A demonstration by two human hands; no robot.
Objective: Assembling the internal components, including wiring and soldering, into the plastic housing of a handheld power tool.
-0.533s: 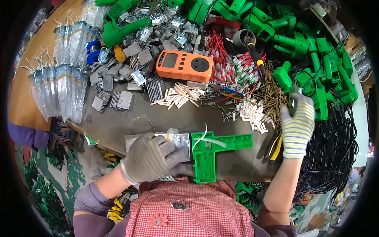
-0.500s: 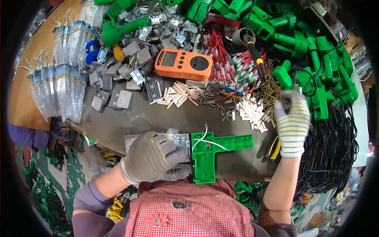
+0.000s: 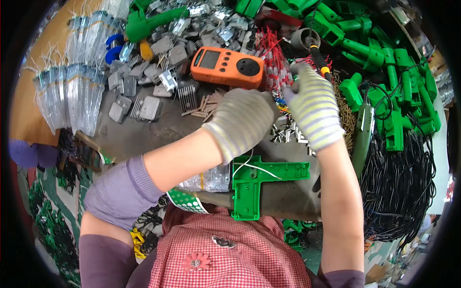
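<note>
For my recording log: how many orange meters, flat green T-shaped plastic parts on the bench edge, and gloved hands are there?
Orange meter: 1
Flat green T-shaped part: 1
Gloved hands: 2, the left hand and the right hand
Total: 4

Dark grey worktop (image 3: 144, 134), scuffed, packed edge to edge with parts. Left end runs into a bare wooden board (image 3: 26, 115), tan. Floor (image 3: 45, 225) below on the left: green, littered with scraps and dark bits. Black cables (image 3: 403, 192) hang in a thick bundle off the right side. Even daylight, soft shadows. Walls and windows not in view.
</note>
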